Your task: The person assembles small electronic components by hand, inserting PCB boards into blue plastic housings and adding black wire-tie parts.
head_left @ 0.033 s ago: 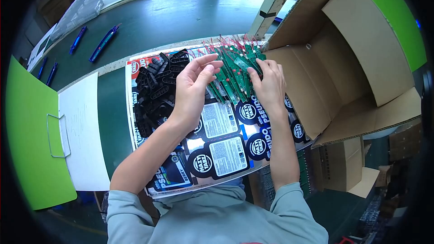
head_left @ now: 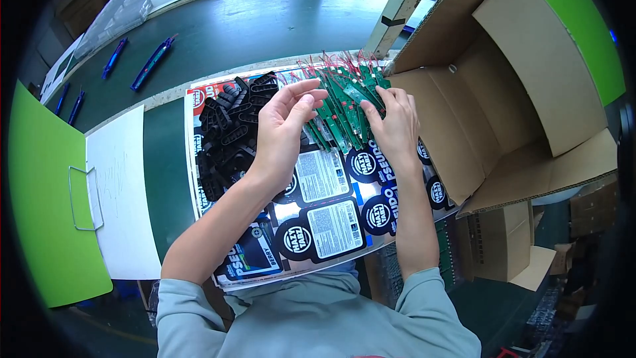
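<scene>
A heap of slim green circuit boards (head_left: 339,116) with thin red wires lies on printed sheets (head_left: 328,179). My right hand (head_left: 396,122) reaches into the right side of this heap, thumb and fingertips closed round a board there; the exact grip is partly hidden. At the heap's left edge, my left hand (head_left: 283,119) is raised with its fingers loosely curved and the thumb apart, and nothing shows in it. Beside it on the left is a pile of black plastic parts (head_left: 232,116), oblong and hollow, partly covered by my left forearm.
An open cardboard box (head_left: 490,106) stands right of the sheets. On the left is a green board (head_left: 50,205) with white paper (head_left: 122,192) and a wire handle. Blue pen-like tools (head_left: 152,63) lie on the dark green bench (head_left: 265,23) beyond. A metal post (head_left: 395,16) rises behind the heap.
</scene>
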### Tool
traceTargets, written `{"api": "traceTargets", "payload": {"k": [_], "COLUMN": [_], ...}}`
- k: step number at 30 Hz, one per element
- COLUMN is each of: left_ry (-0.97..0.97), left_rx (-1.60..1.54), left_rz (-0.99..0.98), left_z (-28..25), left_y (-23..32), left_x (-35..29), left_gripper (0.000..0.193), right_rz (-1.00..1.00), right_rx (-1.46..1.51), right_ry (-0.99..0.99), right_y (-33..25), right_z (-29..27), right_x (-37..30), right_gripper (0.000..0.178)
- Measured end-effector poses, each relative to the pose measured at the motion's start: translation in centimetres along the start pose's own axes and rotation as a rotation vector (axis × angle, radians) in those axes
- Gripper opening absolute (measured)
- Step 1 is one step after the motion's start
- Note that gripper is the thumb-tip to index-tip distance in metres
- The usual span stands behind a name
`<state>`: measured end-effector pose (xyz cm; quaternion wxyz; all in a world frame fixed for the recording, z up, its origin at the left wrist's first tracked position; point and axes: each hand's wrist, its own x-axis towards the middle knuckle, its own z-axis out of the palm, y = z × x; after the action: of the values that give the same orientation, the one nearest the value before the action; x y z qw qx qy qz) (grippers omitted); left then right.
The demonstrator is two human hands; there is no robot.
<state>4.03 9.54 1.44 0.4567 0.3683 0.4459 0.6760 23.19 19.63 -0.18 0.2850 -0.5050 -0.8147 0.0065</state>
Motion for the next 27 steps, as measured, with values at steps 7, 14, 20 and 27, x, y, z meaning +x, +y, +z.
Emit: {"api": "traceTargets", "payload": {"k": [7,14,20,27], "left_ry": [-0.015,-0.029,-0.044,-0.037], "left_rx": [-0.02,-0.04,-0.048,-0.048], "left_rz": [0.003,-0.018,-0.003,-0.012], "left_z": [-0.2,-0.4,-0.7,-1.0], "left_y": [0.6,0.7,1.1,1.2], "left_x": [-0.1,0.1,0.1,0.1], "left_gripper": [0.025,0.023,0.023,0.022], "right_rz": [0.007,0.031,0.002,0.102], "right_rx": [0.06,0.186,0.221,0.36], "right_ry": [-0.019,-0.065,0.052,0.113], "right_y": [-0.2,-0.4,-0.8,-0.4], "right_z": [0.1,-0.2,-0.4,-0.6], "right_x": [0.1,0.3,0.6,1.4], "right_gripper": [0.051,0.042,0.033,0.033]}}
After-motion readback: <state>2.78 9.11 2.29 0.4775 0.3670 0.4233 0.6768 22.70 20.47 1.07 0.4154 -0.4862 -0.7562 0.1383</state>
